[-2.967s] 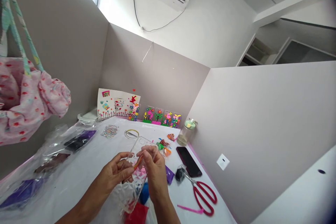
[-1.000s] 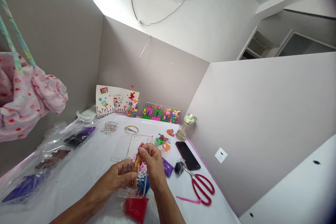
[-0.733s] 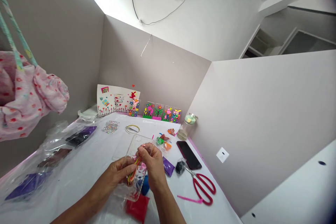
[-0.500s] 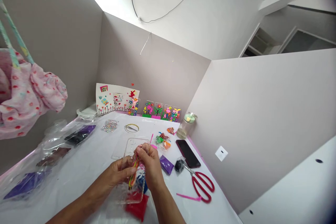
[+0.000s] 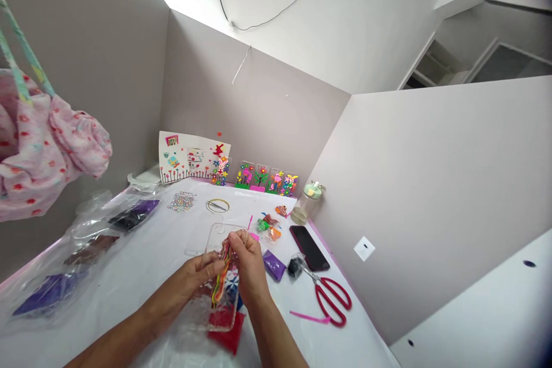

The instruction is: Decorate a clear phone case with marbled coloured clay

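Observation:
Fingers of both my hands are closed on a strip of clay (image 5: 221,283) striped in yellow, orange, red and dark colours. My left hand (image 5: 195,277) pinches it from the left side; my right hand (image 5: 249,260) grips its upper end. Below and behind the strip is a clear phone case (image 5: 210,237), partly covered by my hands; I cannot tell whether it touches them. Through the case show blue and white shapes. A red packet (image 5: 227,338) lies at its lower end. Just right of my right hand is a purple packet (image 5: 274,266).
Red-handled scissors (image 5: 332,301), a black phone (image 5: 309,248) and a pink plastic tool (image 5: 309,317) lie to the right. A jar (image 5: 305,205) stands near decorated cases (image 5: 261,177) at the back. Plastic-wrapped packets (image 5: 92,248) line the left; loose gems (image 5: 181,201) lie behind.
The striped clay strip shows more of its length between my fingers, and my hands have shifted slightly. The whole view has moved a little with my head.

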The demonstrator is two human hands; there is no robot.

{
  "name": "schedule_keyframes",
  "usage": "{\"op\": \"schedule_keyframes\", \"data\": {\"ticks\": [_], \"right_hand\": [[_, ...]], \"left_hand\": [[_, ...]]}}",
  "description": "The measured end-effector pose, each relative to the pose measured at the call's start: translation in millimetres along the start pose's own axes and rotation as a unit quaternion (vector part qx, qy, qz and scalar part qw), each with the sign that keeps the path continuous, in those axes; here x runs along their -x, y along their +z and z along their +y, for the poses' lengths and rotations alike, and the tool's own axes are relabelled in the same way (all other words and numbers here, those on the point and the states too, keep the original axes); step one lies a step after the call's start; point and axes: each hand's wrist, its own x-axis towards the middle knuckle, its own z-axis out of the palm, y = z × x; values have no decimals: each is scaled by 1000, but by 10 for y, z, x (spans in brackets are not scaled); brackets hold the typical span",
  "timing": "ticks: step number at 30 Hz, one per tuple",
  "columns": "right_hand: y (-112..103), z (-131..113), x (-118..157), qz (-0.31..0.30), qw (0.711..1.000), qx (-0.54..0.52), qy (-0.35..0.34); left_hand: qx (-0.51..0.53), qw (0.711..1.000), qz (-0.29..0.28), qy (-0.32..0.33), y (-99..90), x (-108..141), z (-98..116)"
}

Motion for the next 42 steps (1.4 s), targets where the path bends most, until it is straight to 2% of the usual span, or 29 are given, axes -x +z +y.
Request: {"op": "schedule_keyframes", "data": {"ticks": [5,8,12,16,21,28,35,42], "right_hand": [[18,12,12,21,999,39,-31],[5,26,-10,29,998,50,-28],[-25,33,-34,26,998,44,-28],[-40,40,-32,36,999,32,-14],[-66,22,-49,43,999,24,-9],[-91,-17,-61,55,997,42,-27],[-106,-35,-57,40,999,26,-20],[-137,-53,-80,48,998,32,-23]], "left_hand": [[-39,999,12,8,-25,-43,-33],[-21,1000,10,0,-38,-64,-92],[-15,998,-31,-49,-50,-56,-137],[-35,996,-65,-41,-64,-59,-152],[-29,997,-50,-41,-39,-56,-159],[-111,990,-72,-39,-82,-65,-175],[-106,987,-91,-80,-139,-81,-222],[-90,988,-95,-77,-123,-66,-202]]}}
